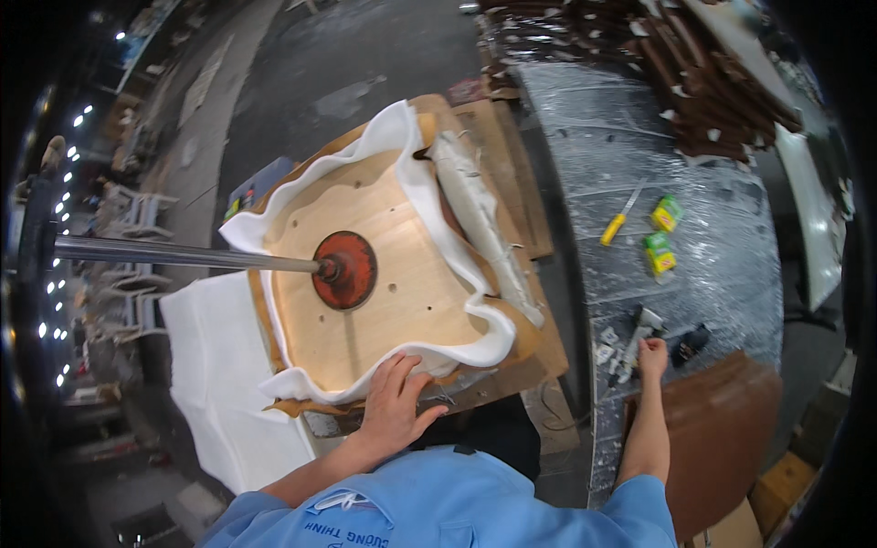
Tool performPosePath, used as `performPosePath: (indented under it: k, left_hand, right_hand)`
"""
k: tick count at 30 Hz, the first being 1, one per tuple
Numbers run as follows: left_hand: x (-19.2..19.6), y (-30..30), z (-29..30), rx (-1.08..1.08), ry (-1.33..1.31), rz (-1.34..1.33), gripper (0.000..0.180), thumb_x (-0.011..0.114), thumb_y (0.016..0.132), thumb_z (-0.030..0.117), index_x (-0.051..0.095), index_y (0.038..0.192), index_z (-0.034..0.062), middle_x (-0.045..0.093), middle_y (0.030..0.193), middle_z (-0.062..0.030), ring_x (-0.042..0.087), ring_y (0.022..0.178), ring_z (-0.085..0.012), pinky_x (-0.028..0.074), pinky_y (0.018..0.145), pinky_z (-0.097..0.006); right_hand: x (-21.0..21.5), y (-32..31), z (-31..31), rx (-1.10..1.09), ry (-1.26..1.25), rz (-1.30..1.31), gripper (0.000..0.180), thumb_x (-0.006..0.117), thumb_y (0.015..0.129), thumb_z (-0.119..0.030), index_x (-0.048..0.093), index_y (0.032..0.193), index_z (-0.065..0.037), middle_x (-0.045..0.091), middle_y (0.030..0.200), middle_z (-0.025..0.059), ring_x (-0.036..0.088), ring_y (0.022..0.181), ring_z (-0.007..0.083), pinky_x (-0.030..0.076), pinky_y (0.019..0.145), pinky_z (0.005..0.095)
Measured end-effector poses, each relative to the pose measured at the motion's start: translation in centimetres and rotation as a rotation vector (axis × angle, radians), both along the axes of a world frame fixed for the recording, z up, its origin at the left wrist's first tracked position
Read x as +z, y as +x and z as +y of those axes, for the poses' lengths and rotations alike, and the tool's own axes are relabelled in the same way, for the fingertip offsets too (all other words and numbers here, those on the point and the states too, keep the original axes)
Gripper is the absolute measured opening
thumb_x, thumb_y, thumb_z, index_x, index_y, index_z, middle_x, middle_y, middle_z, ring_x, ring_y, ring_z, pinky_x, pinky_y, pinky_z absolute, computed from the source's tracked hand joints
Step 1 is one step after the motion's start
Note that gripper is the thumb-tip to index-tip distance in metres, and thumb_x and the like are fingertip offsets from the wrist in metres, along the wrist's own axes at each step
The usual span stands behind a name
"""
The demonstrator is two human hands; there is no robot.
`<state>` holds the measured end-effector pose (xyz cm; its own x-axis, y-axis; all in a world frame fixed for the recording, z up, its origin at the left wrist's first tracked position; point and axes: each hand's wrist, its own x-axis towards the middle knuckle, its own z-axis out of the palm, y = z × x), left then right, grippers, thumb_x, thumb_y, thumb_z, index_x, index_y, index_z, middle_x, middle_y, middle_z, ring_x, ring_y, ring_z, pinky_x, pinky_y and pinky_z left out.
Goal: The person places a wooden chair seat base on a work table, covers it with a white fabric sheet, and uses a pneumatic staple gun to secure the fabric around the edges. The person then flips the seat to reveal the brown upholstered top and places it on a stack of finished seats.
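Observation:
A curved plywood seat shell (365, 201) lies in front of me, with wavy white padding (493, 338) and tan covering (525, 340) standing up round its rim. A round red press plate (345, 270) on a metal rod (183, 253) rests against the middle of the wood. My left hand (395, 406) lies on the padding's near edge, fingers stretched and thumb apart. Over on the table at right, my right hand (651, 356) is closed at a grey metal tool that looks like a staple gun (632, 352). Its fingertips are partly hidden.
The plastic-covered table (594, 164) carries a yellow-handled screwdriver (614, 228), two small green-yellow boxes (667, 213), a black tool (690, 345) and brown sheets (713, 438). Brown pieces (703, 73) are piled at its far end. White sheeting (215, 356) hangs at left.

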<state>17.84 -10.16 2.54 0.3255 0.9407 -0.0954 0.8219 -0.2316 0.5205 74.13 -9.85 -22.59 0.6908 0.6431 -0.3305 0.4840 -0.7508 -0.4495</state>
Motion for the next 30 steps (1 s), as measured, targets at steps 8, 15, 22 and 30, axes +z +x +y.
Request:
performPosePath:
  k: [8,15,22,30]
  left_hand:
    - [-2.4,1.9,2.5,-0.004,0.073,0.161,0.036,0.094,0.073,0.015,0.069,0.099,0.0085,0.061,0.127,-0.0151,0.058,0.128,-0.0414,0.044,0.113,-0.059]
    - [-2.8,0.1,4.0,-0.152,0.193,0.216,0.021,0.088,0.085,0.023,0.071,0.091,0.0116,0.062,0.105,-0.0046,0.059,0.111,-0.0302,0.039,0.116,-0.058]
    - [-3.9,-1.5,4.7,-0.172,0.252,0.080,0.021,0.086,0.089,0.027,0.073,0.087,0.0107,0.063,0.100,-0.0048,0.059,0.110,-0.0289,0.039,0.114,-0.055]
    - [-5.7,-2.5,5.9,-0.062,0.225,-0.127,0.021,0.082,0.095,0.028,0.078,0.085,0.0098,0.060,0.099,-0.0084,0.057,0.107,-0.0296,0.039,0.104,-0.051]
  right_hand:
    - [-8.2,-1.7,4.0,-0.051,-0.225,-0.187,0.055,0.096,0.087,-0.031,0.060,0.117,-0.003,0.075,0.115,0.0256,0.071,0.114,0.0524,0.056,0.098,0.0597]
    - [-4.3,-3.7,4.1,-0.230,-0.062,-0.036,0.054,0.081,0.096,-0.022,0.052,0.138,-0.003,0.070,0.126,0.0264,0.070,0.114,0.0465,0.054,0.101,0.0536]
    - [8.2,-9.0,-5.0,-0.246,0.450,0.597,0.059,0.089,0.098,-0.017,0.057,0.145,-0.002,0.068,0.121,0.0071,0.068,0.102,0.0164,0.057,0.084,0.0314]
    - [20.7,-23.6,-11.5,0.081,0.385,0.758,0.053,0.095,0.092,-0.015,0.067,0.135,-0.001,0.073,0.111,0.0049,0.071,0.089,0.0144,0.059,0.076,0.0329]
